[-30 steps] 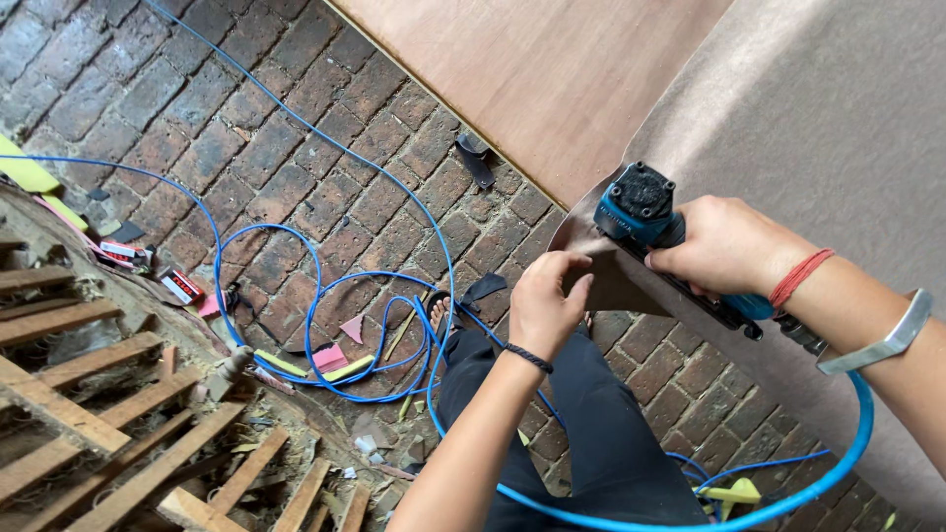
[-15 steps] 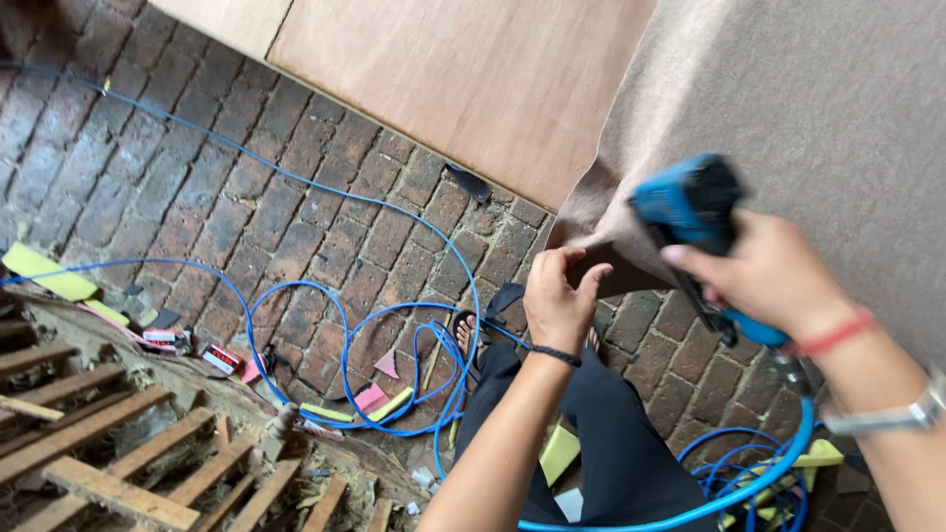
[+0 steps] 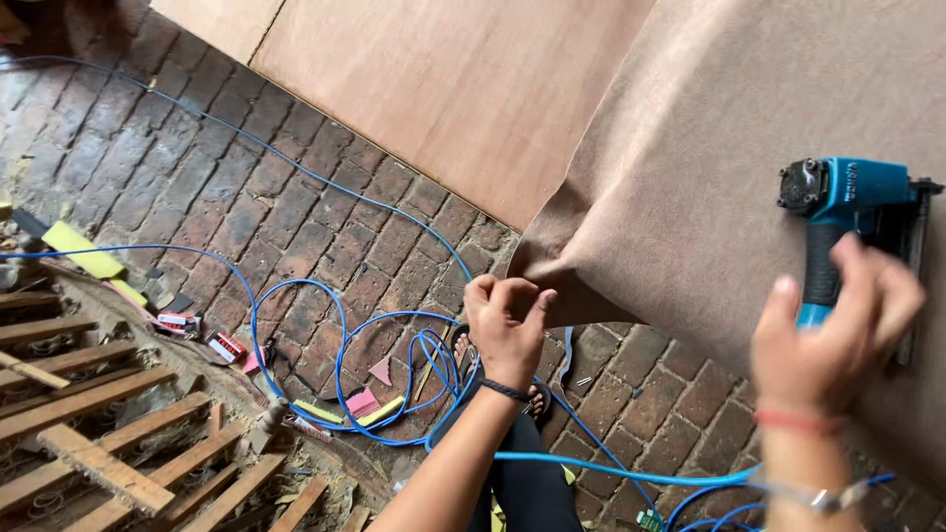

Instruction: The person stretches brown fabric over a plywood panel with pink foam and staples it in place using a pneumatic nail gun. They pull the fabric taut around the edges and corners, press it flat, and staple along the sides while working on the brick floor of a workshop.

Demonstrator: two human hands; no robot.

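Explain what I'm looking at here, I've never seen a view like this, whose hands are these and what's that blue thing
The picture comes from a camera worn on a person's head, looking down at their own two bare hands. The left hand pinches the corner of a tan fabric that is spread over a large panel. The right hand, a little blurred, holds a blue nail gun by its handle, resting against the fabric. A thin blue hose loops across the brick floor and runs toward the tool. A plywood sheet lies above the fabric in the picture. At lower left is a wooden slat frame, with small boxes and pink and yellow scraps scattered near it.
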